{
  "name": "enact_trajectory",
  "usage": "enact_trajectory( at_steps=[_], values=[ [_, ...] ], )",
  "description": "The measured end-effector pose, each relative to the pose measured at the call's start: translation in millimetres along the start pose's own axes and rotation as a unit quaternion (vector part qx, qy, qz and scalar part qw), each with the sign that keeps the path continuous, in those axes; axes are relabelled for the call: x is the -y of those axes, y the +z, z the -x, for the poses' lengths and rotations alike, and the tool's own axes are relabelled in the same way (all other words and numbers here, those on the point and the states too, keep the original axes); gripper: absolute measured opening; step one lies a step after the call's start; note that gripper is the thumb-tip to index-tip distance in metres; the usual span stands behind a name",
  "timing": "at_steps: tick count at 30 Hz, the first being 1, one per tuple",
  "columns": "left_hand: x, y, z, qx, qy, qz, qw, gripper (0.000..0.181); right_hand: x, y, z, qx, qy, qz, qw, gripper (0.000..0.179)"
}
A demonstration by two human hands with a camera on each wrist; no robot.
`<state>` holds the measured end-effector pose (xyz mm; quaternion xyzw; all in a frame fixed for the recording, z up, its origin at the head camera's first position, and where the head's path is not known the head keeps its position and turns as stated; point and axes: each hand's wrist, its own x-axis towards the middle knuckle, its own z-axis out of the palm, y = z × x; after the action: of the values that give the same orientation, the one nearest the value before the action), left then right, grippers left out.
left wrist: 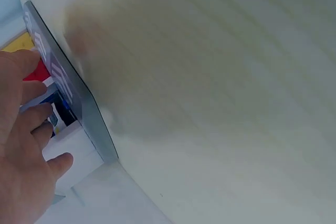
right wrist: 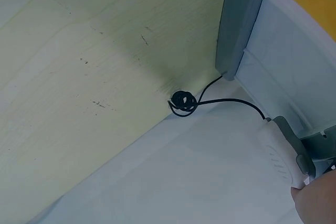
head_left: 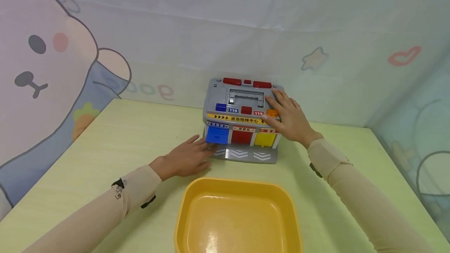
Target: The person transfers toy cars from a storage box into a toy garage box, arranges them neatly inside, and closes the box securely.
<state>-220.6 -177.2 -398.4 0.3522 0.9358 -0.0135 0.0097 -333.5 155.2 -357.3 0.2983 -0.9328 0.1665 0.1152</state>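
Note:
A grey toy emergency station (head_left: 242,117) with a roof handle stands at the back of the table. Its front has a blue door (head_left: 217,135), a red door (head_left: 241,137) and a yellow door (head_left: 265,139). The blue door tilts outward, and the left wrist view shows a dark opening (left wrist: 65,115) there. My left hand (head_left: 188,157) reaches low at that corner, fingers relaxed, fingertips right at the blue door and the grey ramp (head_left: 246,154). On the roof's right side rests my right hand (head_left: 293,120), its fingers spread near the orange button (head_left: 272,113).
A yellow tray (head_left: 237,221) sits at the table's front, close before the ramp. A coiled black cord (right wrist: 184,100) lies beside the station near the table's back edge, leading to a white and grey piece (right wrist: 283,150) at its side. A printed cloth (head_left: 211,38) hangs behind.

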Motion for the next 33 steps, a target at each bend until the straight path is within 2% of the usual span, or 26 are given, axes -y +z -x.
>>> enact_trajectory(
  at_steps=[4,9,19,26,33],
  values=[
    [2.9,-4.0,11.0,-0.014,0.005,0.025,0.9996,0.048,0,0,-1.3,0.001,0.002,0.001,1.0000,0.076],
    [9.9,-9.6,21.3,-0.025,-0.018,0.058,0.9978,0.053,-1,0,-2.6,0.002,0.002,0.002,1.0000,0.077],
    [17.6,-15.6,26.4,-0.091,-0.040,0.097,0.9903,0.070,-4,0,-2.5,0.003,-0.003,-0.001,1.0000,0.077],
    [16.0,-12.6,29.0,-0.121,-0.031,0.103,0.9868,0.072,-2,3,-2.5,0.002,-0.004,-0.003,1.0000,0.077],
    [12.2,-15.8,29.5,-0.151,-0.007,0.081,0.9852,0.068,1,0,-4.4,0.002,0.002,-0.002,1.0000,0.078]
  ],
)
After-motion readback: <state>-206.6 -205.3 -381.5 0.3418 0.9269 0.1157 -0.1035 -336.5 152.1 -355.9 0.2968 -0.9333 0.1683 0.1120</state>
